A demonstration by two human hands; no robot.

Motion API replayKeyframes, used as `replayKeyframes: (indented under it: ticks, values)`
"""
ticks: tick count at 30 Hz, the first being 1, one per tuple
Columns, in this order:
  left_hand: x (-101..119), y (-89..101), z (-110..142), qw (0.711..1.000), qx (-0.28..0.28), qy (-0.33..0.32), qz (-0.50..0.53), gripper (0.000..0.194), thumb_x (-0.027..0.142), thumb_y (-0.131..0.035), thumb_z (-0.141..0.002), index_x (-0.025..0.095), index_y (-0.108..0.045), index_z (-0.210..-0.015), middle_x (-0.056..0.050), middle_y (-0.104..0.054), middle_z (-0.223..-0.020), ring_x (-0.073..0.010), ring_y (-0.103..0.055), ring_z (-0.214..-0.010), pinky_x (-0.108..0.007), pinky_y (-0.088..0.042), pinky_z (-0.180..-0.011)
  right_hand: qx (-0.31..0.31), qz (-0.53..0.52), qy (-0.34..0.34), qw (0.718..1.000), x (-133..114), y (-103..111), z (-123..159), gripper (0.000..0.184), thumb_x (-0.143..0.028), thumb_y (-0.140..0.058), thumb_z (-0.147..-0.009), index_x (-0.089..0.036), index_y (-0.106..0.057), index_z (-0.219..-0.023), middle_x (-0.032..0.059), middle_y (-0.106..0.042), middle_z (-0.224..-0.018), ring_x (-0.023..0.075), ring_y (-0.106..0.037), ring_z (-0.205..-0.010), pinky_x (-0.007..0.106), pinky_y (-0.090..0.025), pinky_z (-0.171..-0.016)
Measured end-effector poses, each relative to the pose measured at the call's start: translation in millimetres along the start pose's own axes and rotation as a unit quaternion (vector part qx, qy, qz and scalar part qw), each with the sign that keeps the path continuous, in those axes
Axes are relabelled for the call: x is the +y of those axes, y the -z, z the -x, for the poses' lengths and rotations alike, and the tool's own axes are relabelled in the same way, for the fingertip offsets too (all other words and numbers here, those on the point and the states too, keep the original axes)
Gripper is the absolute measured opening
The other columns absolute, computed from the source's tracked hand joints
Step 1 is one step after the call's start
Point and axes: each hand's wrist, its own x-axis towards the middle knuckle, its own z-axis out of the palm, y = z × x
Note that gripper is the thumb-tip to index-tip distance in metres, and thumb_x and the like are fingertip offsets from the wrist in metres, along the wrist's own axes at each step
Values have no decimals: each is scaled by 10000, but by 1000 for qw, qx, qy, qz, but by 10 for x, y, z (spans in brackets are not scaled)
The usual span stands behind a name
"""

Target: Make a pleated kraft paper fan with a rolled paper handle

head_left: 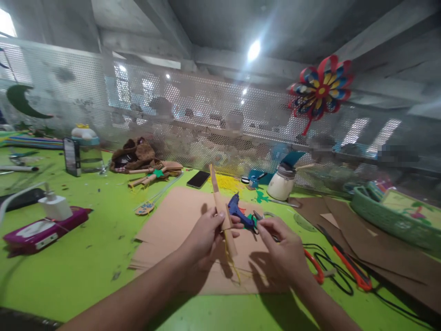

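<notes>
My left hand (210, 227) is closed around a rolled brown paper tube (217, 193), which points away from me. Yellow strands (234, 269) hang from the tube's near end. My right hand (280, 241) is pinched just to the right, apart from the tube. A small dark tip shows by its fingers, but I cannot make out what it is. Between and beyond the hands, a blue glue gun (237, 209) lies near some green cut pieces. Beneath both hands is a stack of brown paper sheets (168, 220).
Orange-handled scissors (351, 269) and a black cable (327, 271) lie at right, beside dark brown sheets (372, 239) and a green basket (389, 218). A white jar (280, 184), a phone (198, 179) and yellow shreds (227, 182) are at the back. A purple power strip (44, 232) lies left.
</notes>
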Motion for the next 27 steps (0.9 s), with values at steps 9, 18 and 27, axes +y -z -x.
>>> replayKeyframes:
  ticks: [9,18,27]
  values:
    - [118,139,-177,996,86,-8,3,84,70,-503,-868,119,-565,-896,-62,-640,-707,-170,-682,-643,-271,-587,-588,-195,220,34,955,158,-59,-734,151,-253,-574,-900,-150,-679,-872,60,-688,-914,193,-631,-885,362,-493,-825]
    - [60,225,-250,994,81,-62,31,71,132,-570,-804,117,-639,-800,-26,-622,-619,-114,-584,-553,-192,-475,-541,-243,318,-19,916,95,-734,-790,300,-309,-591,-915,-162,-583,-1177,91,-600,-1205,227,-614,-1024,437,-518,-860]
    - [116,222,-214,995,32,-79,56,150,235,-703,-696,147,-663,-810,-20,-631,-720,-124,-560,-656,-215,-439,-629,-100,85,-92,987,256,-227,-716,241,-292,-587,-886,-136,-617,-1067,101,-686,-1030,226,-657,-928,400,-525,-840]
